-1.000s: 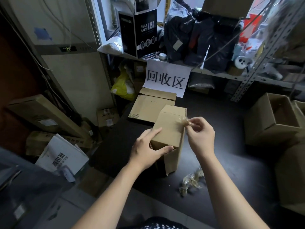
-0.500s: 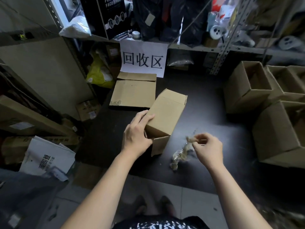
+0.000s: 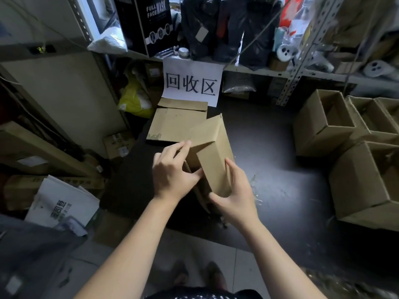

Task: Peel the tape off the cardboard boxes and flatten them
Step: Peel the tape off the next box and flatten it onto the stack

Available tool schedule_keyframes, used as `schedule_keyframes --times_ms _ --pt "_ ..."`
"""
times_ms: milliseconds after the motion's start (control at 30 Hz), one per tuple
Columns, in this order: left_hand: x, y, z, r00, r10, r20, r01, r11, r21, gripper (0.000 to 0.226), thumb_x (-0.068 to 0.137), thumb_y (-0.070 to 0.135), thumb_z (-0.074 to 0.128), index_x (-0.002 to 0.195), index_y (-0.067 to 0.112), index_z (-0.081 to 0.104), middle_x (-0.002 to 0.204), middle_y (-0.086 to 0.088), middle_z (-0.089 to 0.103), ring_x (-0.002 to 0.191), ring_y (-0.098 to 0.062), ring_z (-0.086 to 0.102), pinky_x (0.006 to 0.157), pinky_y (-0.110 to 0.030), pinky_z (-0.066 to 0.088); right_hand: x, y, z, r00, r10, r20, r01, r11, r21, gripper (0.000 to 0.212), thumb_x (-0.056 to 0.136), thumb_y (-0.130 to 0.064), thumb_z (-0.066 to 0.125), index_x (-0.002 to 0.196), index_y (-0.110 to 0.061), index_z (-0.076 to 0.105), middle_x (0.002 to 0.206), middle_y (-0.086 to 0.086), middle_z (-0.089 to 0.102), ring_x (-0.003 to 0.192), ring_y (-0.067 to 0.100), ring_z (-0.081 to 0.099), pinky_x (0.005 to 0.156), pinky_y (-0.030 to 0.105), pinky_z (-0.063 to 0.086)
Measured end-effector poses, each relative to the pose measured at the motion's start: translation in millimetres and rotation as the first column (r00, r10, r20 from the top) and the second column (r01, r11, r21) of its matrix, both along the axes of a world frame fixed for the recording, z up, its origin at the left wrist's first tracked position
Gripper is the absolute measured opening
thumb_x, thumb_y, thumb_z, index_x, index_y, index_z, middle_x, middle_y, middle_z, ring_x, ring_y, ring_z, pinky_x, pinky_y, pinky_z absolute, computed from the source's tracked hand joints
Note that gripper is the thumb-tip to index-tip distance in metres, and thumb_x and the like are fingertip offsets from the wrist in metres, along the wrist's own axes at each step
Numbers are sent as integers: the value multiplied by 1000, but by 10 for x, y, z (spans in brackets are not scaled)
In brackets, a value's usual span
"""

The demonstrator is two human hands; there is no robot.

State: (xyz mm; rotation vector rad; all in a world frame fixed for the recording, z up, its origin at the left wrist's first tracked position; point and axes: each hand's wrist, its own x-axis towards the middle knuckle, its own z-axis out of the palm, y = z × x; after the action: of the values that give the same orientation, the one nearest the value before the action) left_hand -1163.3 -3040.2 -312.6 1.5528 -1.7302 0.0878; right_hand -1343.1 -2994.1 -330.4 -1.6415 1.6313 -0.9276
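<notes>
Dark table [image 3: 269,147] bearing a flattened box [image 3: 172,124], open boxes [image 3: 319,134], crumpled tape [image 3: 254,184].

- My left grip [image 3: 174,175] and right grip [image 3: 235,195] are bare hands, seen over the dark worktop [image 3: 280,169].
- Behind them I see two bare forearms [image 3: 136,240], uncovered from the wrists at the worktop's near edge to the bottom of the view.
- Nearer me than the worktop is a strip of black garment [image 3: 203,295] with small white markings.
- On the floor below the worktop's near edge are two feet [image 3: 179,275], too blurred for me to tell what they wear.
</notes>
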Motion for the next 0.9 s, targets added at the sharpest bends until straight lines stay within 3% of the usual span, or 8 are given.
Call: schedule_keyframes --times_ms 133,233,300,367,467,533,667,900 --pt "132 41 62 984 100 -145 -84 990 116 72 71 57 74 125 11 72 111 -8 75 95 -29 73 79 -42 57 23 -85 40 992 -127 12 127 986 -106 65 71 -28 72 134 -21 60 129 -10 56 120 4 50 102 12 37" --pt "245 90 144 945 175 -278 -94 954 283 63 76 45 83 132 21 68 103 -6 75 92 -26 72 78 -39 59 -8 -159 50 984 -178 25 178 983 -36 63 70 -19 65 132 -18 62 141 -2 51 132 8 43 96 -4 23" --pt "321 96 178 921 243 -306 -123 923 364 59 82 44 79 136 23 66 105 -6 75 96 -26 71 81 -32 57 -15 -199 26 979 -202 29 202 979 16 59 77 -17 71 134 -24 60 141 -2 52 131 11 47 100 11 35" --pt "380 89 199 902 280 -329 -122 895 429 56 88 45 74 138 23 64 108 -7 75 101 -27 70 81 -28 53 26 -227 17 972 -233 41 233 972 -2 58 77 -45 75 131 -30 60 130 -8 60 120 15 59 97 32 50" --pt "407 92 199 912 248 -325 -65 873 484 52 94 46 67 139 22 62 104 -5 74 99 -27 71 75 -29 51 155 -249 116 966 -253 47 252 967 32 81 64 -68 83 132 -33 55 123 -13 61 109 9 57 92 35 52" --pt "405 91 201 927 221 -305 -45 869 493 50 99 41 61 143 19 57 103 -7 73 95 -29 70 70 -28 46 209 -272 175 962 -273 5 272 961 43 83 64 -56 88 134 -33 50 123 -7 62 110 16 59 91 38 53" --pt "455 24 151 909 194 -369 23 860 510 48 106 38 48 148 16 53 137 -6 64 116 -21 63 80 -23 43 154 -295 173 974 -226 32 221 969 112 74 69 -41 80 134 -40 43 117 -3 66 105 23 64 77 32 52" --pt "535 -127 -7 679 333 -654 86 849 522 46 105 49 47 136 19 63 126 1 67 121 -15 59 96 -27 45 68 -251 208 971 -65 230 53 997 56 54 86 -17 70 135 -38 59 131 -22 57 133 4 52 104 26 45"
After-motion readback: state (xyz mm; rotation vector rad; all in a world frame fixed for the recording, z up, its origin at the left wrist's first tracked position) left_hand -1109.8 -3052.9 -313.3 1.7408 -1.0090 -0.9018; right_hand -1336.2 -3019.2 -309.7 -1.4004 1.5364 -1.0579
